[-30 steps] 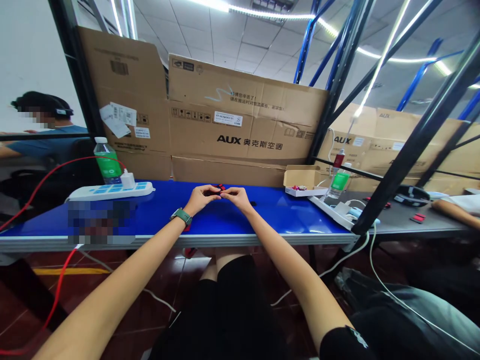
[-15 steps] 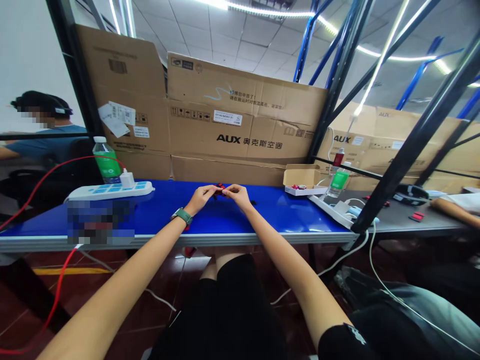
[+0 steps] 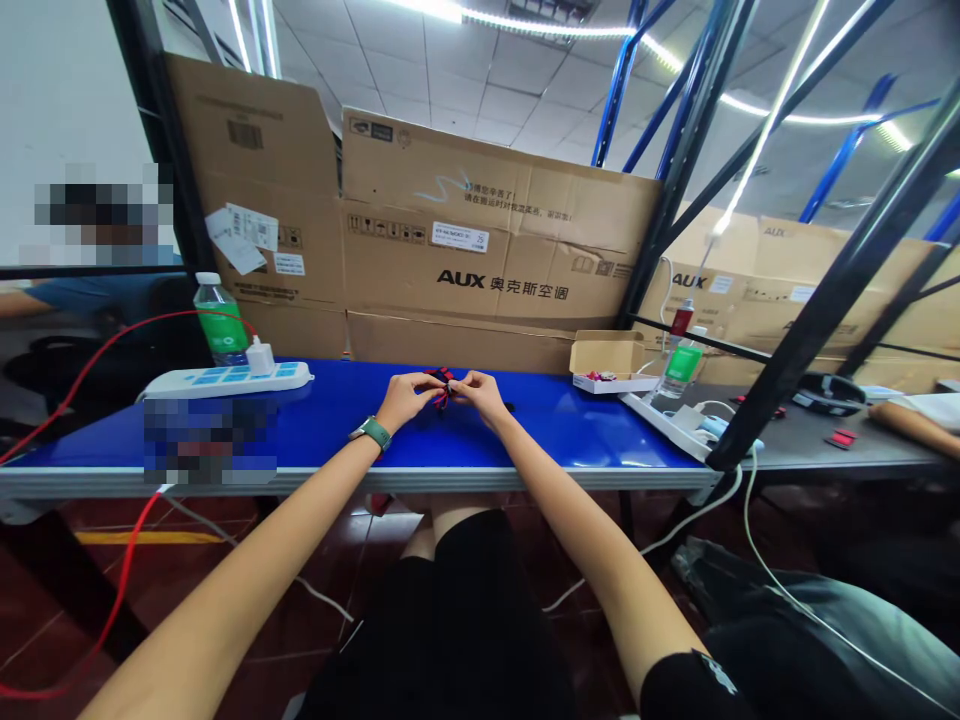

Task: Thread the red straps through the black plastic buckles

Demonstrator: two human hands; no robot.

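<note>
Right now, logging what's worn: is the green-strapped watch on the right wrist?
No, the green-strapped watch is on the left arm, just behind the left hand.

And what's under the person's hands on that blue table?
The glossy blue tabletop lies under the left hand and right hand. A small red-and-black object sits between their fingers, which cover most of it, so its shape is hidden.

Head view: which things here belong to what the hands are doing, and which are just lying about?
In use:
- the small red-and-black piece
- the left hand and right hand, pinching it

Lying about:
- the open cardboard box
- the white power strip
- the green-labelled water bottle
- the AUX cartons
</note>
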